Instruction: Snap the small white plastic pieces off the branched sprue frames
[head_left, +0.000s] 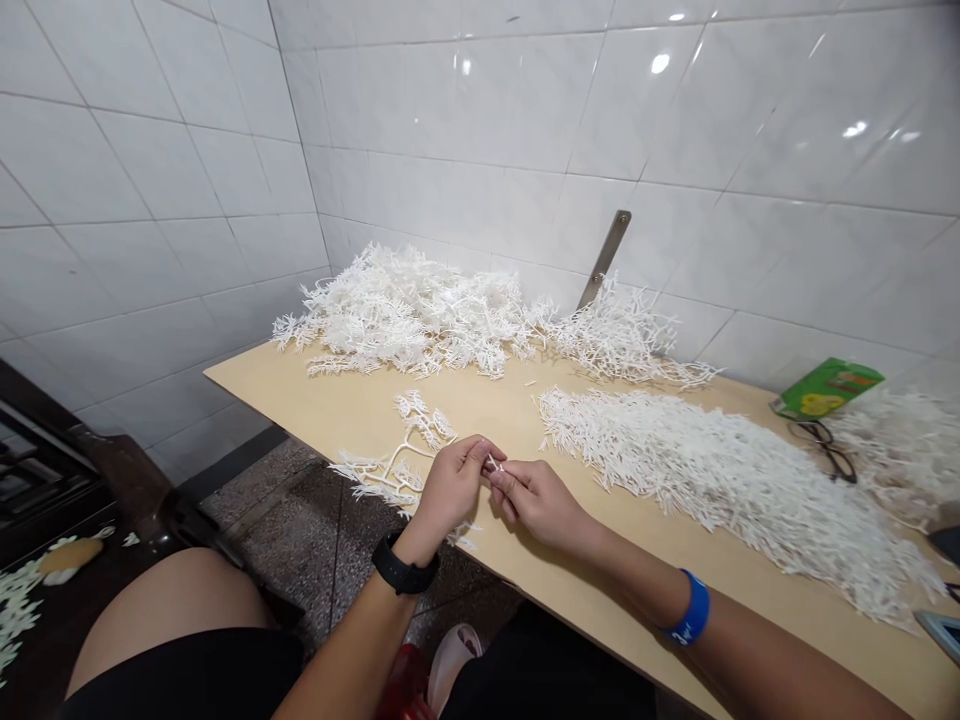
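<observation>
Over the near edge of the table [247,378], the left hand [452,485] and the right hand [536,495] meet, thumbs and forefingers brought together on a thin white sprig [493,463]; both grips look closed on it, the left at one end and the right at the other, though the fingers hide most of the piece and I can't be sure exactly where each pinch falls. The step in hand seems to be fine fingertip work on this one sprig, and the next move calls for a light, steady pinch with the two hands working against each other, since so slender a stem could slip or bend. Just beside the left hand, a white branched stem [405,445] lies at the near edge. A big white heap [412,310] sits along the far edge towards the left corner, a smaller tangle [622,335] next to it, and a broad spread of small white pieces [712,460] runs towards the right end. As for writing, the green packet [829,388] by the far edge carries a yellow picture and print too small to read, and the blue wristband [688,608] on the right arm shows white marks I can't make out.
</observation>
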